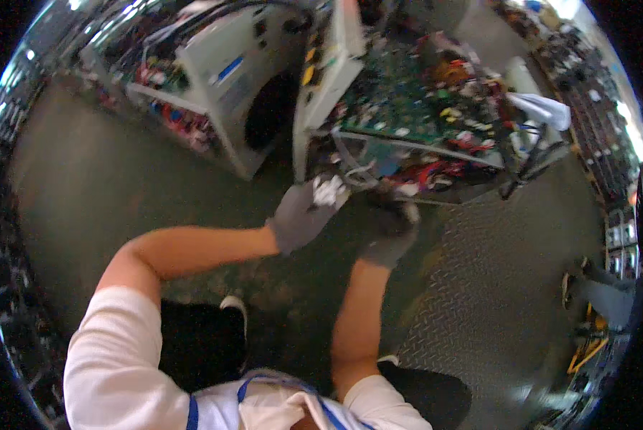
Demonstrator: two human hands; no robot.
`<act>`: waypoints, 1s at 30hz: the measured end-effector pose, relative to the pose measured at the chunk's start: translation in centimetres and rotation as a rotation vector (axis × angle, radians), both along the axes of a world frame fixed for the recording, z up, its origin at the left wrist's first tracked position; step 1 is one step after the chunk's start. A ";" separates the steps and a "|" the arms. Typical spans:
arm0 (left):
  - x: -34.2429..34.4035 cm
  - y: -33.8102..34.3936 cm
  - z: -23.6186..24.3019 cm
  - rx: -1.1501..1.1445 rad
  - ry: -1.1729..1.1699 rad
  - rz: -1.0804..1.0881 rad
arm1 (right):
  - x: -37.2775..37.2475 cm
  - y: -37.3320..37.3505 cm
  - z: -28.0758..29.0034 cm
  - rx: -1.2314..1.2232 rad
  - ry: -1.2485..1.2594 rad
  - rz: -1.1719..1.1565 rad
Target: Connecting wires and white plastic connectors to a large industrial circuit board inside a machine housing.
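Both my hands wear grey gloves and work at the lower front of an opened machine cabinet (321,93). My left hand (298,217) is closed round a small bunch of white pieces (329,190), blurred, perhaps wire connectors. Just to the right, my right hand (392,233) has its dark fingertips curled in at the cabinet's lower edge; what they grip, if anything, is hidden. Pale loose cables (357,168) hang above and between the hands. Behind them, red wires (443,173) fill the lower bay, under a large green circuit board (400,107) crowded with parts.
A second opened cabinet (221,72) with wiring stands at left. White sheets (540,110) stick out at the right, above black cables (533,168). Patterned metal floor plate (472,287) lies at right. Another person's leg (608,297) shows near a yellow frame (587,356).
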State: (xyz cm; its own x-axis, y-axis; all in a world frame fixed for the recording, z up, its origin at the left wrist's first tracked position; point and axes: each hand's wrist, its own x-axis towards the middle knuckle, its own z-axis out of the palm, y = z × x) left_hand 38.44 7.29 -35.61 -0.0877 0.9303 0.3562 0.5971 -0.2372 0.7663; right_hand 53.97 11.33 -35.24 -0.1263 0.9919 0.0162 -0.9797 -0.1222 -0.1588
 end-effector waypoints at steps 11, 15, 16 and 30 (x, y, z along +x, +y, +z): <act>-0.8 1.7 4.8 -0.234 -0.806 -0.074 | -0.8 1.2 1.3 -0.038 -0.710 -0.217; -2.8 2.9 5.6 -0.634 -1.320 -0.355 | -1.5 3.4 -1.1 0.351 -1.768 -0.787; -2.7 3.0 5.9 -0.597 -1.386 -0.389 | -2.1 3.3 -0.9 0.353 -1.767 -0.777; -3.0 3.8 6.5 -0.717 -1.473 -0.360 | -3.8 3.9 -0.8 0.542 -2.256 -0.953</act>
State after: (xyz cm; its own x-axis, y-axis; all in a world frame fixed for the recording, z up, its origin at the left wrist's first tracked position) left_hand 35.49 11.07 -29.11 0.3012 0.9030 -0.3064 -0.6836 0.4285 0.5908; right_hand 50.16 15.27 -36.01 -0.0448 0.7305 0.6815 0.8306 0.4063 -0.3809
